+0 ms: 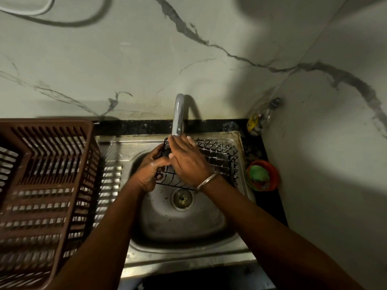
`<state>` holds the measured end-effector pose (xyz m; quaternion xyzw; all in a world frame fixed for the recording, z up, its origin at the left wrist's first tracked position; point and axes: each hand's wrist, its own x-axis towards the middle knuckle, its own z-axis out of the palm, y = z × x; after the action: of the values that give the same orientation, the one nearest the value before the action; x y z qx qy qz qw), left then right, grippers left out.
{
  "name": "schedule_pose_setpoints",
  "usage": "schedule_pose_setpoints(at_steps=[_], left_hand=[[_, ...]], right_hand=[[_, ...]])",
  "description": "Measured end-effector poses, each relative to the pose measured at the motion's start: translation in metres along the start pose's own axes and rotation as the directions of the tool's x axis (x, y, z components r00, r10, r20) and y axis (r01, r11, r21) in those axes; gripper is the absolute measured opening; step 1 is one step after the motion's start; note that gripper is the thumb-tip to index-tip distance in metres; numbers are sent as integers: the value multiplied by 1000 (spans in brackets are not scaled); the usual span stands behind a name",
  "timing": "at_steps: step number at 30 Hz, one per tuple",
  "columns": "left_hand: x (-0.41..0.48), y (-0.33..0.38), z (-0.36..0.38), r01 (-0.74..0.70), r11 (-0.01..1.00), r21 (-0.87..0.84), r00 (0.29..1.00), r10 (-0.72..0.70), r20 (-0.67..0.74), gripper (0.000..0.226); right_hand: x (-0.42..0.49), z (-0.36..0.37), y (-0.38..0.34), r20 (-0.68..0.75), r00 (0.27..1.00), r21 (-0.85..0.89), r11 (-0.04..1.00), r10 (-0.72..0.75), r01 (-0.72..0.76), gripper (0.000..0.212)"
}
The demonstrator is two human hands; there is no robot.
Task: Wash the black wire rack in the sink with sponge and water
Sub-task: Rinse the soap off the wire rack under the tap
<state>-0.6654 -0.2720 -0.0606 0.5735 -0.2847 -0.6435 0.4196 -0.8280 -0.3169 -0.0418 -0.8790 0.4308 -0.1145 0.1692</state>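
Left hand [149,171] grips wire rack [219,155] | right hand [188,162] flat on it | tap [178,114] overhead | brown basket [48,123] left

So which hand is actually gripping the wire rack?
The left hand, fingers curled round the left edge of the black wire rack; the right hand lies flat over it, fingers straight.

Left hand [149,172] grips wire rack [222,155]; right hand [188,164] seemingly rests on it.
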Motion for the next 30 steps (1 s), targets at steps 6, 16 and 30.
schedule_pose_setpoints(at_steps=[6, 16, 30], left_hand=[[6, -4, -5, -17, 998, -58, 999, 15, -41, 77], [13, -6, -9, -17, 989, -145, 999, 12, -36, 40], [26, -4, -2, 17, 968, -249, 997, -37, -75, 29]], right_hand=[[-9, 9, -5, 36, 998, -41, 998, -53, 54, 69], [-14, 23, -1, -49, 997, -147, 987, 64, -71, 79], [-30, 40, -16, -78, 996, -249, 968, -36, 15, 86]])
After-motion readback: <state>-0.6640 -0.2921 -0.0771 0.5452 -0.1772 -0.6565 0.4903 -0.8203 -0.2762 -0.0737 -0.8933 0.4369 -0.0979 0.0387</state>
